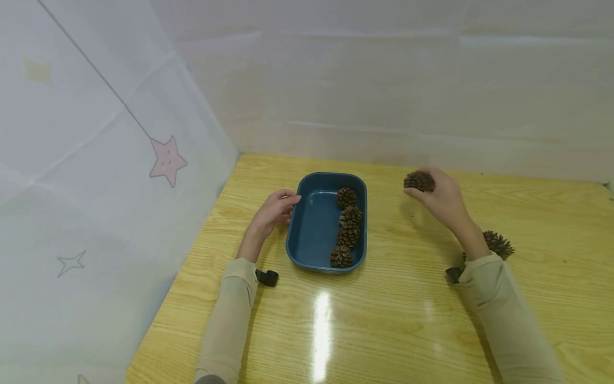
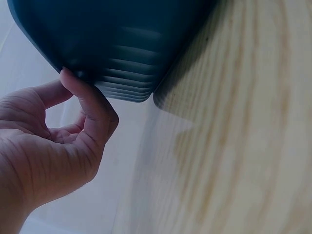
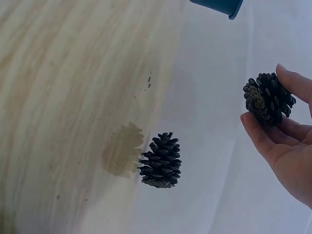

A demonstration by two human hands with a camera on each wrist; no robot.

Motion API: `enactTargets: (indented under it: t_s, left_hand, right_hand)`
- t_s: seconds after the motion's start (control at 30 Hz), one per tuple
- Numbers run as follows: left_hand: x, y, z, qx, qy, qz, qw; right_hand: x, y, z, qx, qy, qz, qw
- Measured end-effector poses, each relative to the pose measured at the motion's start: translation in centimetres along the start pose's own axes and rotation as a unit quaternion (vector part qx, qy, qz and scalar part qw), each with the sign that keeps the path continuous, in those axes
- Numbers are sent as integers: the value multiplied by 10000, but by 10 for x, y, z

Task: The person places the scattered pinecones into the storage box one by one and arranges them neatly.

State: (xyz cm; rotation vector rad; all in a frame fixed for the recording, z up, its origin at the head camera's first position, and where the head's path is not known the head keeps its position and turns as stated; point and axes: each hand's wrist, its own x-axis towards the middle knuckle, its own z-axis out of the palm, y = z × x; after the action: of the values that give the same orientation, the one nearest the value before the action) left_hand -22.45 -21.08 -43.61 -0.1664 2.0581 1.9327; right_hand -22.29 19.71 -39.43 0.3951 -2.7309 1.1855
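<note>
A deep blue rectangular container point(image 1: 309, 250) stands on the table, with several brown pine cones point(image 1: 349, 234) lined along its right side. At its left rim is my left hand point(image 1: 274, 210); in the left wrist view the bent thumb and a finger point(image 2: 53, 92) pinch the rim. To the right of the container, my right hand point(image 1: 443, 197) holds a pine cone point(image 1: 419, 181) between thumb and fingers, above the table. Another pine cone point(image 1: 498, 244) sits on the table, partly hidden by the right wrist; the right wrist view shows this loose cone point(image 3: 162, 161) whole.
The yellow wood-grain table point(image 1: 384, 320) reaches back to a pale sheet wall point(image 1: 360, 90). A sheet with a pink star point(image 1: 168, 160) hangs along the left edge. Black wrist camera mounts point(image 1: 267, 278) project from both sleeves.
</note>
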Motion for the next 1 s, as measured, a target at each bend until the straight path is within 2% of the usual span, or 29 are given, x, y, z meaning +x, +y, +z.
enactTargets:
  t_s: [0.17, 0.43, 0.7, 1.0]
  left_hand:
    - [0, 0, 0, -14, 23, -17, 10000]
    - [1, 0, 0, -7, 56, -59, 10000]
    - [1, 0, 0, -9, 58, -59, 10000]
    - [0, 1, 1, -20, 60, -78, 9999]
  right_hand:
    - [-3, -4, 1, 273, 162, -150, 9994]
    - [-6, -12, 1, 553, 191, -195, 9981]
    - [-7, -18, 1, 583, 189, -143, 9980]
    - [-6, -22, -1, 586, 298, -294, 9974]
